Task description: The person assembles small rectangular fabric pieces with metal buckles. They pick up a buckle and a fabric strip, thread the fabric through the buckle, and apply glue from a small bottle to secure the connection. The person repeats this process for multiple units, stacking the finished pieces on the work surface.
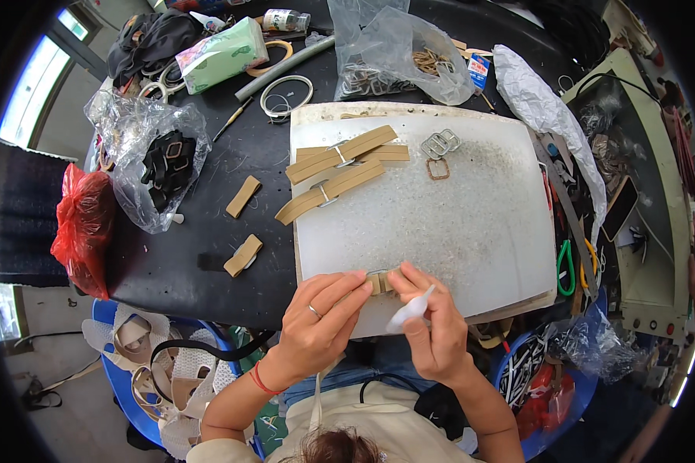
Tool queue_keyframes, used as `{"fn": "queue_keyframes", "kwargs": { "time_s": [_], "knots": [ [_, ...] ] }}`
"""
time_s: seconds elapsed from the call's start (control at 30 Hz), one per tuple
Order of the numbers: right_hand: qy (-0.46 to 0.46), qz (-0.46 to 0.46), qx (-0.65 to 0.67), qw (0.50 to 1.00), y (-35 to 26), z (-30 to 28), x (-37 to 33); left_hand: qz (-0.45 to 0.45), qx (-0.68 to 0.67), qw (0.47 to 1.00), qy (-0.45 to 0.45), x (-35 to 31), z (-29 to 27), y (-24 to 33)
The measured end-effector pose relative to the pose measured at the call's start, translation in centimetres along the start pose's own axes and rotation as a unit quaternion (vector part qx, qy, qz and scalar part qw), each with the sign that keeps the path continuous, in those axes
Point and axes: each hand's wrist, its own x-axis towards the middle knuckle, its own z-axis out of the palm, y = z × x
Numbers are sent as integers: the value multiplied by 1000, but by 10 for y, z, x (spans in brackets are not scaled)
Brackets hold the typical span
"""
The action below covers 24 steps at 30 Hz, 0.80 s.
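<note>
At the near edge of the white board [347, 255], my left hand [328, 309] pinches a short tan strap [380, 284] with a metal buckle partly hidden by my fingers. My right hand [438, 332] has its fingertips on the strap's other end. Tucked in the same palm is a small white squeeze bottle [409, 312], its pointed nozzle tilted up to the right. Farther back on the board, a tan strap with a slide buckle [328, 191] lies below another buckled strap [344, 154]. Loose silver buckles [440, 143] and a copper-coloured buckle [438, 169] rest to their right.
Left of the board lie two short folded tan straps, one [243, 196] behind the other [243, 255]. A clear bag of black straps [170, 166] and a red bag [85, 224] stand farther left. Green-handled scissors [566, 268] lie at right. Blue baskets [120, 378] flank me.
</note>
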Motion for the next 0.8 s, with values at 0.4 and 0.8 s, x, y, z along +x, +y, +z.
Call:
{"fn": "queue_keyframes", "kwargs": {
  "time_s": [0.4, 0.8],
  "knots": [
    [-32, 3, -24, 999, 2, 1, 4, 5, 36, 998, -50, 3, -2, 0],
    [-153, -46, -187, 969, -20, -9, 34, 115, 182, 953, -212, 16, -24, 4]
  ]
}}
